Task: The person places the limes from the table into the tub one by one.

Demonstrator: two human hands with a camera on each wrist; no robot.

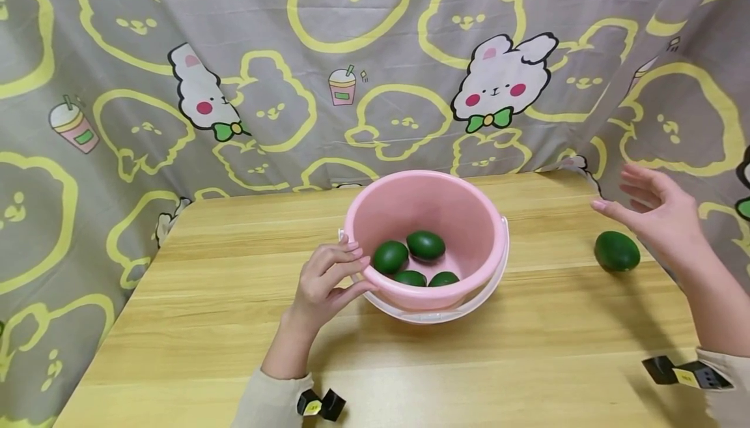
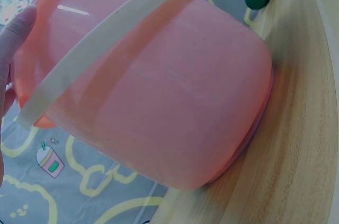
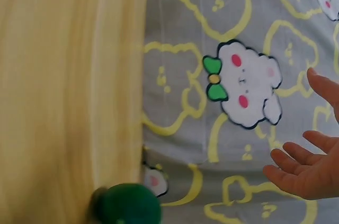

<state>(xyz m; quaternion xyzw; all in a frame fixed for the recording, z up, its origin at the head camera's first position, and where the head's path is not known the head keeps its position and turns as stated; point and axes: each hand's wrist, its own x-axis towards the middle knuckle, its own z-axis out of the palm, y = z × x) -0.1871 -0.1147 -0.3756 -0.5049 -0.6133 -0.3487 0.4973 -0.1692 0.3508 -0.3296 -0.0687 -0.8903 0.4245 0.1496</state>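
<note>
A pink bucket (image 1: 433,200) with a white handle (image 1: 430,316) stands upright on the wooden table, the handle hanging down at the front. Inside it lie several dark green, egg-shaped fruits (image 1: 426,245) that look like avocados. My left hand (image 1: 322,278) pinches the bucket's left rim between thumb and fingers; the left wrist view shows the thumb and the bucket's outer wall (image 2: 185,91). One more green fruit (image 1: 617,251) lies on the table to the right. Above and beside that fruit my right hand (image 1: 668,210) hovers, fingers spread and holding nothing.
The wooden table (image 1: 234,324) ends at a grey curtain (image 1: 404,11) with yellow cartoon outlines, which hangs behind it and along both sides. The lone fruit sits near the table's right edge.
</note>
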